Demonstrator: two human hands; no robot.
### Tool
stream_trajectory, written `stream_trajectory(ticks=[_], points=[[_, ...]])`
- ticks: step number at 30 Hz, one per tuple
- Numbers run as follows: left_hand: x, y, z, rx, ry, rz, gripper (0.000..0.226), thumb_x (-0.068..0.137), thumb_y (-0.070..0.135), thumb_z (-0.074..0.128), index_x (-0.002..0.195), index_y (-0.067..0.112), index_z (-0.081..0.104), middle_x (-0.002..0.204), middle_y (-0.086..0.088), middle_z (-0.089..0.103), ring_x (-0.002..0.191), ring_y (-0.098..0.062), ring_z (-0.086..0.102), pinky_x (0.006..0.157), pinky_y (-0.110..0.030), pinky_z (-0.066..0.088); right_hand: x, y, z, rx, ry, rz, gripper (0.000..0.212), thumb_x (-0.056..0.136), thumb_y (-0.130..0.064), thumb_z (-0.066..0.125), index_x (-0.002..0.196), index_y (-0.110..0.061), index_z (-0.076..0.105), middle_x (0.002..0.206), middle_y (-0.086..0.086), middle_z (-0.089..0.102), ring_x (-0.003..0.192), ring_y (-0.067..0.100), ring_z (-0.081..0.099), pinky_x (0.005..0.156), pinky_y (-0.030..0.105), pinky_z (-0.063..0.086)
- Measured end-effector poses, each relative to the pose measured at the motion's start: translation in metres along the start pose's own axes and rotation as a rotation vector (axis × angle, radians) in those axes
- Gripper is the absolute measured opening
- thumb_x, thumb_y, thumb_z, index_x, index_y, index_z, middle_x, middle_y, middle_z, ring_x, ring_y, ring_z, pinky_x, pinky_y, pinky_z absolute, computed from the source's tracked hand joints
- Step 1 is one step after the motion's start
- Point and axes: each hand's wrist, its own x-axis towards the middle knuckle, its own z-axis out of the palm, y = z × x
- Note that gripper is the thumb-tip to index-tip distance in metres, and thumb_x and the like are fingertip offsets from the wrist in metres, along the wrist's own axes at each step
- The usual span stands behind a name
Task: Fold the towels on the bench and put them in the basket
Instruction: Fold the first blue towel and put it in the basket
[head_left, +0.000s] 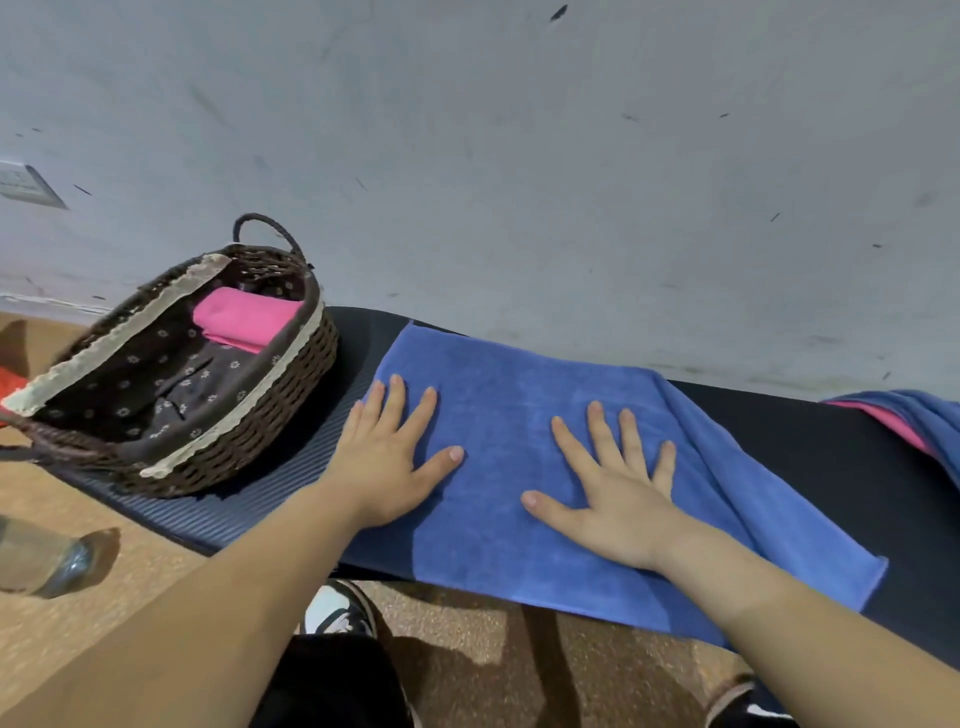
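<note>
Now the left hand and the right hand lie flat, fingers spread, pressing the soft blue terry towel, laid out just beside the brown woven wicker basket. I judge it light and limp; take it at the corners.

Soft, even indoor light is seen. Dark shadows are cast on the floor below the desk. Edges are bowed by wide-angle distortion and slightly blurred.
</note>
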Motion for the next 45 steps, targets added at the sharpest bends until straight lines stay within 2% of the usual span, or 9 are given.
stream_trajectory(ticks=[6,10,13,19,26,31,35,41,45], points=[[0.003,0.0,-0.017,0.053,0.048,-0.032,0.091,0.095,0.07,0.04,0.164,0.025,0.002,0.171,-0.01,-0.01,0.157,-0.033,-0.011,0.128,-0.048,0.0,-0.024,0.02,-0.027,0.286,0.161,-0.21,0.075,0.093,-0.057,0.063,0.157,-0.032,0.034,0.169,-0.007,0.02,0.157,0.013,0.008,0.128,0.042,0.013],[0.001,0.051,-0.022,-0.058,0.14,0.171,0.075,0.102,0.041,0.054,0.163,0.023,0.016,0.172,-0.006,-0.003,0.158,-0.026,-0.009,0.129,-0.043,0.001,-0.051,0.063,-0.054,0.314,0.344,-0.062,0.04,0.089,-0.048,0.07,0.123,-0.027,0.066,0.119,-0.01,0.064,0.11,0.01,0.063,0.099,0.033,0.051],[-0.008,0.105,-0.018,-0.184,0.187,0.379,0.063,0.1,0.034,0.058,0.158,0.021,0.035,0.17,-0.003,0.01,0.159,-0.021,0.001,0.128,-0.038,0.007,-0.071,0.108,-0.076,0.198,0.343,0.17,0.02,0.085,-0.047,0.07,0.088,-0.029,0.065,0.085,-0.012,0.065,0.08,0.009,0.063,0.079,0.039,0.057],[-0.017,0.204,-0.006,-0.226,0.119,0.613,0.036,0.102,0.033,0.057,0.138,0.029,0.062,0.163,0.012,0.031,0.152,-0.005,0.023,0.116,-0.008,0.011,-0.102,0.182,-0.065,0.211,0.163,0.44,0.036,0.072,-0.055,0.078,0.082,-0.024,0.062,0.084,-0.006,0.066,0.076,0.013,0.062,0.07,0.036,0.055],[0.015,0.305,0.014,-0.129,-0.067,0.615,0.041,0.1,0.032,0.058,0.141,0.03,0.056,0.153,0.011,0.046,0.14,-0.01,0.042,0.112,-0.033,0.04,-0.098,0.198,-0.044,0.326,0.229,0.387,0.022,0.081,-0.043,0.072,0.077,-0.025,0.062,0.08,-0.008,0.066,0.077,0.013,0.064,0.073,0.037,0.057],[0.026,0.331,0.011,-0.097,-0.062,0.651,0.02,0.094,0.021,0.059,0.111,0.028,0.068,0.093,0.007,0.055,0.091,-0.014,0.051,0.086,-0.036,0.048,-0.104,0.199,-0.06,0.612,0.497,0.251,0.02,0.09,-0.034,0.069,0.08,-0.021,0.057,0.069,-0.005,0.062,0.066,0.014,0.059,0.061,0.032,0.047],[0.036,0.343,-0.01,-0.283,0.079,0.575,0.008,0.091,0.024,0.065,0.092,0.029,0.071,0.076,0.01,0.055,0.073,-0.007,0.054,0.07,-0.028,0.048,-0.105,0.196,-0.07,1.049,0.727,0.268,0.02,0.093,-0.036,0.07,0.095,-0.019,0.06,0.072,0.004,0.065,0.063,0.013,0.058,0.061,0.036,0.048],[0.066,0.376,-0.028,-0.364,0.272,0.411,0.011,0.089,0.027,0.065,0.087,0.033,0.074,0.056,0.013,0.053,0.059,-0.002,0.051,0.06,-0.025,0.041,-0.119,0.208,-0.064,1.236,0.094,0.334,0.018,0.092,-0.029,0.074,0.104,-0.015,0.077,0.095,0.001,0.081,0.087,0.02,0.078,0.081,0.043,0.064],[0.089,0.398,-0.03,-0.339,0.308,0.368,0.017,0.09,0.025,0.059,0.087,0.033,0.074,0.06,0.017,0.056,0.071,-0.013,0.06,0.068,-0.031,0.053,-0.12,0.224,-0.059,1.269,0.209,0.399,0.015,0.098,-0.024,0.064,0.102,-0.015,0.076,0.091,0.001,0.081,0.081,0.019,0.078,0.066,0.034,0.064]])
